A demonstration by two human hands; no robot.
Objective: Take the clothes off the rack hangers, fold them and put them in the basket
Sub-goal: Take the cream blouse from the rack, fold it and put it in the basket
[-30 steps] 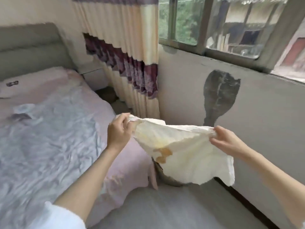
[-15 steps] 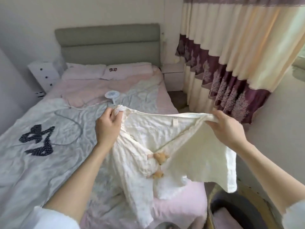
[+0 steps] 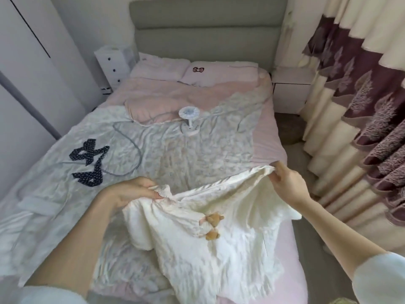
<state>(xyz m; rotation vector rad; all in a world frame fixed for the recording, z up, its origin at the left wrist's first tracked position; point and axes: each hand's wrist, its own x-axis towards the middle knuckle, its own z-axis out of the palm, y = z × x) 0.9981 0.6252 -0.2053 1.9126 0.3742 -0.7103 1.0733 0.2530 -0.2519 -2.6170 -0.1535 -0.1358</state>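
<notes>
Two hands, one garment [image 3: 210, 238]: cream-white, soft and crinkled, textured weave, scalloped lace trim at the near-left edge, two small brown bear-shaped toggles [image 3: 213, 226] down the front. Stretched out over the near right part of the bed [image 3: 274, 137], top edge lifted, lower part draped loose and rumpled onto the covers, hem reaching the bed's near edge. Pinched at its left top corner by the left hand [image 3: 133, 190], fingers curled round the lace trim. Pinched at its right top corner by the right hand [image 3: 287, 183], thumb and fingers closed on the fabric. Pale sleeves at both forearms.

On the bed: grey-white quilt [image 3: 175, 154], thin and heavily creased, faint pattern; smooth pink sheet showing along the bed's right side. Dark dotted strip of cloth [image 3: 89, 161], twisted in bow-like loops, on the bed's left part. Small white fan [image 3: 189, 119], round head on a short stem, at the bed's middle, thin grey cord [image 3: 135, 159] curving left from it. Pink pillows [image 3: 197, 71] at the bed's head, one with a small red bow mark. Padded grey-green headboard [image 3: 208, 25] behind, ribbed in broad horizontal bands. Cream and plum curtain [image 3: 361, 102], heavy folds, leaf pattern, right of the bed.
</notes>
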